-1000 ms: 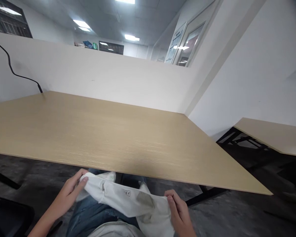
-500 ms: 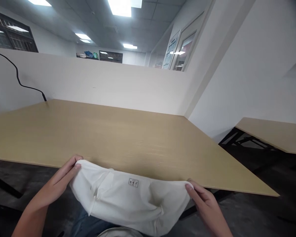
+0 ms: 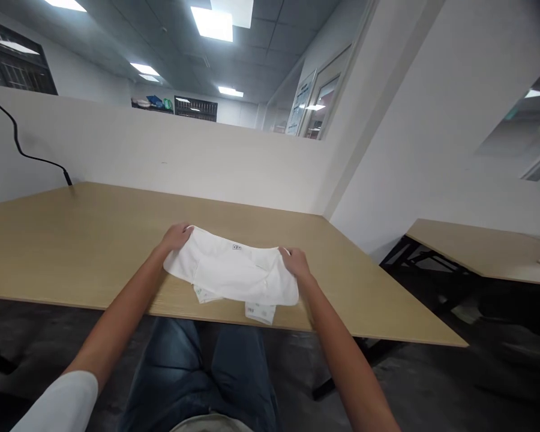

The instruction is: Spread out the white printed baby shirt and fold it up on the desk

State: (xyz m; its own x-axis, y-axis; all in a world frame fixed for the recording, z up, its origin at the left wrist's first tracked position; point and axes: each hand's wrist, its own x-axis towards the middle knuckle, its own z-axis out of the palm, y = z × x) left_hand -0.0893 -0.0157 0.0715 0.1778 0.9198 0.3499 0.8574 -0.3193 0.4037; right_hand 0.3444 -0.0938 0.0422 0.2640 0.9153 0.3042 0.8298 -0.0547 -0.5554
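A small white garment, apparently a pair of baby pants, is stretched wide between my two hands over the front part of the table. A small dark printed label sits at the middle of its upper edge. Below its lower edge, two short patterned parts stick out near the table's front edge. My left hand is closed on the upper left corner. At the upper right corner, my right hand pinches the cloth, thumb on the near side.
The wooden table runs back to a low white partition. A black cable hangs at the left. To the right stand a white wall and a second table.
Both hands have moved forward, carrying the white garment from in front of my lap to over the table. The patterned parts under it have come into view.
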